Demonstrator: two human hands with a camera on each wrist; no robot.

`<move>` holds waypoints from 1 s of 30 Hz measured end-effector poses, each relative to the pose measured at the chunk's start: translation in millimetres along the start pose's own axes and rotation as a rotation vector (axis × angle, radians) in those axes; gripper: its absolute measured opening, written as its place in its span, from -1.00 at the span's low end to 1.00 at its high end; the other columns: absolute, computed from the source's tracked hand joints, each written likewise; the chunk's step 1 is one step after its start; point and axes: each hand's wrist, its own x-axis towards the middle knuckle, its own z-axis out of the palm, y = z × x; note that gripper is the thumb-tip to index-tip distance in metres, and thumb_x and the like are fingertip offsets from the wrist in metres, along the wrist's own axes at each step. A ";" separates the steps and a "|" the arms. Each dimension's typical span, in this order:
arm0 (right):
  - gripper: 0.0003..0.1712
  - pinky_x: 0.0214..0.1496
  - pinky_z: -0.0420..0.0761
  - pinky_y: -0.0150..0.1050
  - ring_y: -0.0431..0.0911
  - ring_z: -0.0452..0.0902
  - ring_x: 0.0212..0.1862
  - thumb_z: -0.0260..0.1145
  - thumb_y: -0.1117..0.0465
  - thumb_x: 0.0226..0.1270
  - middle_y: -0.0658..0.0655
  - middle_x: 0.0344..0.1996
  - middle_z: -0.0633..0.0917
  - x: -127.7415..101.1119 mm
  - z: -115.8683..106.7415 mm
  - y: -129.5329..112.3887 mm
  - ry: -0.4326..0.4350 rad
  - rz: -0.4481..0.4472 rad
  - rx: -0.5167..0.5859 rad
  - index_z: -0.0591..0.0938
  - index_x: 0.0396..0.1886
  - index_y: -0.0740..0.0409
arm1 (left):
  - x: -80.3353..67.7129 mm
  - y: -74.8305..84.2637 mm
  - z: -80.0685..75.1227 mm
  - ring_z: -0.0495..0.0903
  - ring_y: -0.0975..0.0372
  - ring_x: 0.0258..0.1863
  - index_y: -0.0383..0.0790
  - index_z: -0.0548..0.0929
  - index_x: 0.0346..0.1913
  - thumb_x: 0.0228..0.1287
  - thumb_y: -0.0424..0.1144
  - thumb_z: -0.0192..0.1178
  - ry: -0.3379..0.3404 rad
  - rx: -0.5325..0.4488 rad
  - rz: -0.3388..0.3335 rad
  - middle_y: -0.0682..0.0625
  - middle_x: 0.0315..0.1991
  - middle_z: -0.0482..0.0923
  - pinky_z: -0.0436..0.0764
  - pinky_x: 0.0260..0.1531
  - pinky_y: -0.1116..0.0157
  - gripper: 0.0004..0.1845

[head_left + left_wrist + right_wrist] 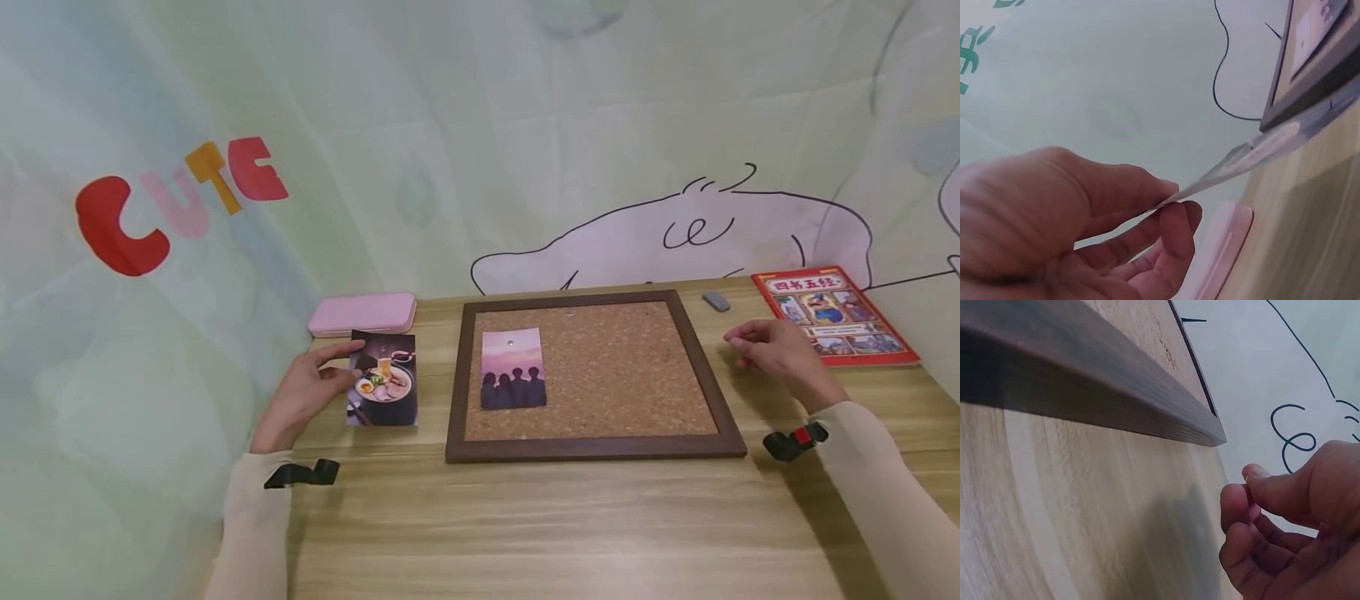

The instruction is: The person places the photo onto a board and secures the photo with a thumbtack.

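Observation:
My left hand (303,392) pinches the left edge of a photo print (384,379) showing a bowl of ramen. In the left wrist view the print (1266,144) appears nearly edge-on between thumb and fingers. A brown-framed corkboard (622,375) lies between the hands. On its left part is a photo (513,379) of silhouettes against a pink sky, with a small tack (511,342) near its top. Off the board's right side, my right hand (780,354) has thumb and index fingertip pressed together. A tiny pale speck shows between them in the right wrist view; its kind is unclear.
A pink case (363,314) sits at the back left of the wooden table (525,533). Behind the right hand lie a small grey object (716,301) and a red-bordered book (832,312). A printed curtain (420,150) hangs along the back and left.

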 end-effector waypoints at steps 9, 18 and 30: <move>-0.53 -0.24 0.61 -0.27 -0.10 0.56 -0.25 0.14 0.07 0.57 0.30 -0.06 0.65 -1.5 0.2 -10.5 -0.038 0.010 0.022 0.55 0.18 0.38 | 4.9 25.6 6.9 0.66 0.33 -0.15 -0.03 0.37 0.49 0.34 -0.35 0.27 -0.045 -0.083 0.070 -0.14 0.41 0.30 0.60 -0.17 0.39 -0.33; -0.56 -0.23 0.61 -0.25 -0.02 0.56 -0.22 0.17 0.09 0.55 0.33 -0.05 0.65 -3.7 2.6 -16.6 -0.030 0.001 0.017 0.56 0.18 0.36 | 22.7 48.9 35.0 0.60 0.19 -0.05 0.03 0.37 0.49 0.31 -0.41 0.25 -0.083 -0.136 0.070 -0.10 0.44 0.29 0.58 -0.17 0.42 -0.30; -0.55 -0.20 0.58 -0.25 0.04 0.55 -0.16 0.18 0.09 0.54 0.35 0.00 0.63 -0.5 11.4 -25.2 -0.049 0.020 0.046 0.55 0.20 0.33 | 32.2 68.0 82.4 0.65 0.16 -0.09 0.01 0.43 0.45 0.27 -0.48 0.24 -0.186 -0.231 0.095 -0.05 0.43 0.33 0.61 -0.15 0.31 -0.31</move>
